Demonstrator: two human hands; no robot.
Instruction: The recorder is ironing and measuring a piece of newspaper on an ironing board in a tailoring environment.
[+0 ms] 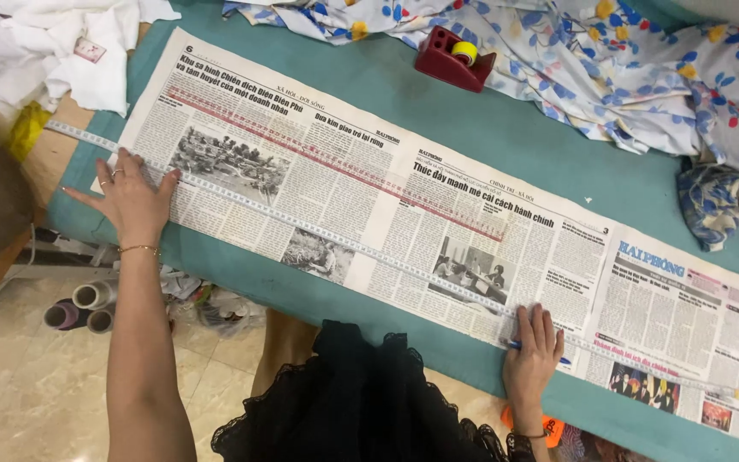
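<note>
A long strip of joined newspaper sheets (387,205) lies across the teal-covered table (489,120). A white measuring tape (335,238) runs along it from left to right. My left hand (130,195) lies flat with spread fingers, pressing the tape and paper near the strip's left end. My right hand (532,342) presses the tape down near the front edge and holds a blue pen (517,346) against the paper.
A red tape dispenser (453,56) stands at the back by a floral cloth (626,60). White fabric (53,43) is piled at the far left. A bundled floral cloth (716,198) sits at right. Thread spools (83,306) lie on the tiled floor below.
</note>
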